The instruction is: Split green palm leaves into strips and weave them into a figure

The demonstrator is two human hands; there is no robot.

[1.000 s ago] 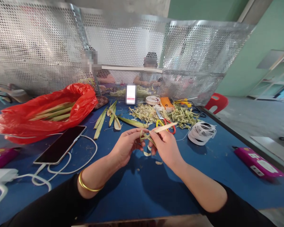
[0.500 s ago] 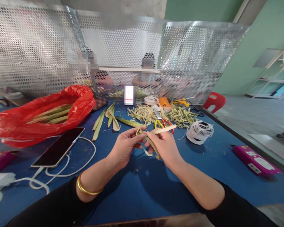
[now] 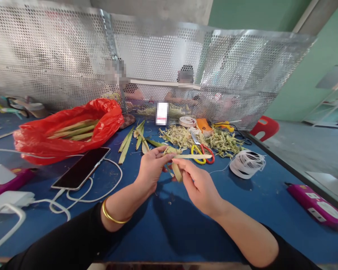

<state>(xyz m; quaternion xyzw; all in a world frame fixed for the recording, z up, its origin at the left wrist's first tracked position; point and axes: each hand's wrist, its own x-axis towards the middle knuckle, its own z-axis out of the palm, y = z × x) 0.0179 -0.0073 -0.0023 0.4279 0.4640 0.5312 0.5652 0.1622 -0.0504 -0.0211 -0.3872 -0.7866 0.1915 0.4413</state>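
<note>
My left hand point(image 3: 150, 170) is closed in a pinch on folded pale-green leaf strips point(image 3: 173, 150) above the blue table. One flat strip point(image 3: 195, 156) juts out to the right over my right hand. My right hand point(image 3: 201, 185) has its fingers closed beside the left one, at a second leaf strip point(image 3: 177, 172) that bends downward. Its fingertips are partly hidden by the strips. Just beyond lie scissors point(image 3: 200, 144) with one yellow and one red handle. Whole leaves point(image 3: 126, 146) rest behind my left hand.
A red plastic bag point(image 3: 70, 150) of leaves and a phone point(image 3: 81, 168) with white cables are at left. Leaf scraps point(image 3: 177, 135) lie at the back, a roll of white cord point(image 3: 243, 167) and a purple packet point(image 3: 315, 204) at right. People sit behind a perforated metal screen point(image 3: 157, 48).
The view has shifted a little to the left. My right hand has drawn down and slightly away, and the flat strip now shows above it instead of lying across its fingers.
</note>
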